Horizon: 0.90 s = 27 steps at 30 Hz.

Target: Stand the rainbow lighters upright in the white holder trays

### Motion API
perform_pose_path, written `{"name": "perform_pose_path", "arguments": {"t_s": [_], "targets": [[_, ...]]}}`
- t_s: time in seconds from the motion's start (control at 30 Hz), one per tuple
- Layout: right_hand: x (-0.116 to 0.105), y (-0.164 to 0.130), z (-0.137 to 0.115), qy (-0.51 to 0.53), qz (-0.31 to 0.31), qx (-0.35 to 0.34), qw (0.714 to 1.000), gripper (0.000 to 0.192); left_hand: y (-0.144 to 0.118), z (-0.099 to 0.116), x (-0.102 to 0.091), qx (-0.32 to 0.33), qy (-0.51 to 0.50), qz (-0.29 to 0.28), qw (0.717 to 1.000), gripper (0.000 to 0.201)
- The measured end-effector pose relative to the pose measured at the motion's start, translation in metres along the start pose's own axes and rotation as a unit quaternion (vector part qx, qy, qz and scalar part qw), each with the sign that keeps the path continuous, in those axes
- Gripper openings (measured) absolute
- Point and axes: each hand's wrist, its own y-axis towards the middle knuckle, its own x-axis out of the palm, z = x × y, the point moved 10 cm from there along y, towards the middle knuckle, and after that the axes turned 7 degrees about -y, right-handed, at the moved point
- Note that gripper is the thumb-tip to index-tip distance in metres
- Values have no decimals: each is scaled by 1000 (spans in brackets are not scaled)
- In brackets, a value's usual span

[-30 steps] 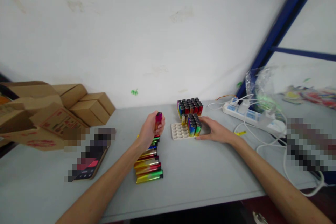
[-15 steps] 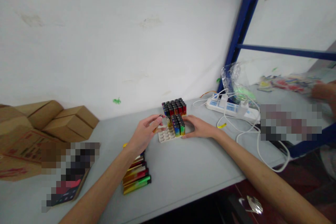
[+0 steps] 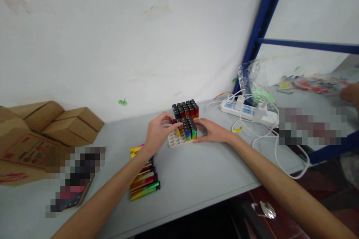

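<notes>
I'm pinching a lighter [image 3: 175, 126] w/ my left grip [image 3: 157, 134], fingertips closed on its upper body, lowering it into the white tray [image 3: 175, 141] just ahead of that grip. Right grip [image 3: 211, 131] is lying flat, fingers loose, bracing the tray's far side, holding nothing. Lighter's prob. light, stiff, slick; best held mid-body.

The left hand [image 3: 159, 131] has lowered its lighter [image 3: 177, 130] into the tray [image 3: 176, 140].
</notes>
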Motion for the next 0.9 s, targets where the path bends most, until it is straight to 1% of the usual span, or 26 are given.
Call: {"name": "perform_pose_path", "arguments": {"t_s": [0.1, 0.17, 0.27, 0.33, 0.5, 0.6, 0.67, 0.8, 0.9], "targets": [[2, 0, 1, -3, -5, 5, 1000, 79, 1, 10, 4, 42, 75, -1, 996, 36], [2, -1, 3, -6, -4, 4, 1000, 80, 2, 13, 8, 49, 91, -7, 995, 37], [3, -1, 5, -11, 2, -2, 1000, 80, 2, 11, 14, 48, 75, -27, 996, 35], [3, -1, 5, -11, 5, -8, 1000, 80, 3, 8, 17, 61, 81, -43, 994, 33], [3, -2, 5, -6, 11, -16, 1000, 79, 8, 4, 19, 128, 140, -79, 979, 33], [2, -2, 5, -3, 17, -18, 1000, 79, 13, 5, 22, 159, 164, -114, 967, 34], [2, -2, 5, -3, 18, -18, 1000, 79, 15, 6, 24, 164, 180, -131, 961, 33], [2, -2, 6, -4, 14, -15, 1000, 80, 19, 8, 26, 153, 202, -138, 958, 34], [3, -1, 6, -9, 10, -9, 1000, 81, 22, 2, 27, 108, 176, -162, 965, 35]]}}
